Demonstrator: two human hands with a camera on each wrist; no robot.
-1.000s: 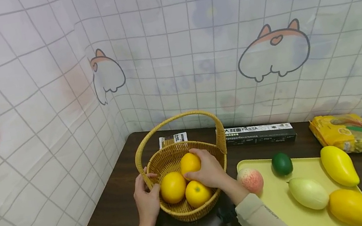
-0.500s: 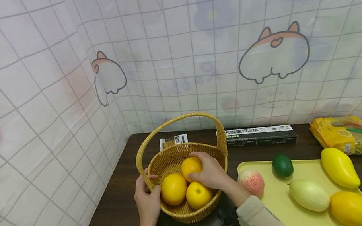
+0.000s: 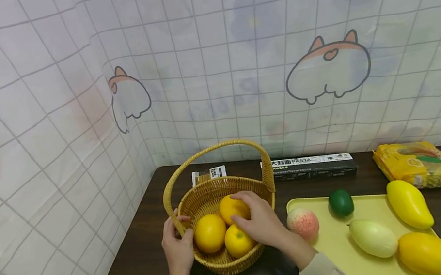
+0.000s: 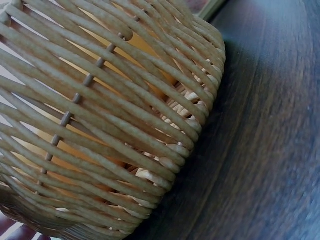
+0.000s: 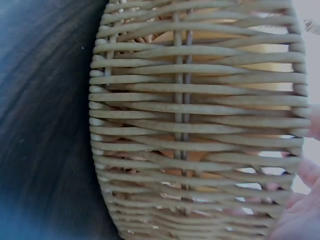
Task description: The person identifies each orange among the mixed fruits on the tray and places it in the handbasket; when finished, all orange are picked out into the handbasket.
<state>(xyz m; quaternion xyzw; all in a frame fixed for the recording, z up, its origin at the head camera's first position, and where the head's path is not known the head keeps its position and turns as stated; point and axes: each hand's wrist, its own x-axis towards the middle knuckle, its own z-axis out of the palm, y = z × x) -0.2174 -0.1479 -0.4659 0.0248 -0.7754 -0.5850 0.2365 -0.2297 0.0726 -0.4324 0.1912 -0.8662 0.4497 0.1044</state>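
A woven wicker basket (image 3: pixel 236 266) with a tall arched handle stands on the dark table. Three oranges lie inside: one at the left (image 3: pixel 210 233), one at the front (image 3: pixel 239 241) and one behind (image 3: pixel 232 208). My left hand (image 3: pixel 178 250) grips the left rim at the handle's foot, thumb outside and fingers over the edge. Over the right side of the basket, my right hand (image 3: pixel 264 221) has thumb and fingers spread beside the back orange, partly covering it. Both wrist views show mostly the basket's woven wall (image 4: pixel 100 115), with orange colour through the gaps.
Right of the basket, a yellow tray (image 3: pixel 338 254) bears a peach (image 3: pixel 303 224), a green fruit (image 3: pixel 341 203), a pale green fruit (image 3: pixel 373 237) and two yellow mangoes (image 3: pixel 409 204). Behind stand a pasta box (image 3: pixel 310 168), a small packet (image 3: pixel 208 175) and a yellow bag (image 3: pixel 420 164).
The back orange has come down slightly among the others. My right hand's thumb and fingers have loosened from it and shifted slightly right. The left hand stays on the rim.
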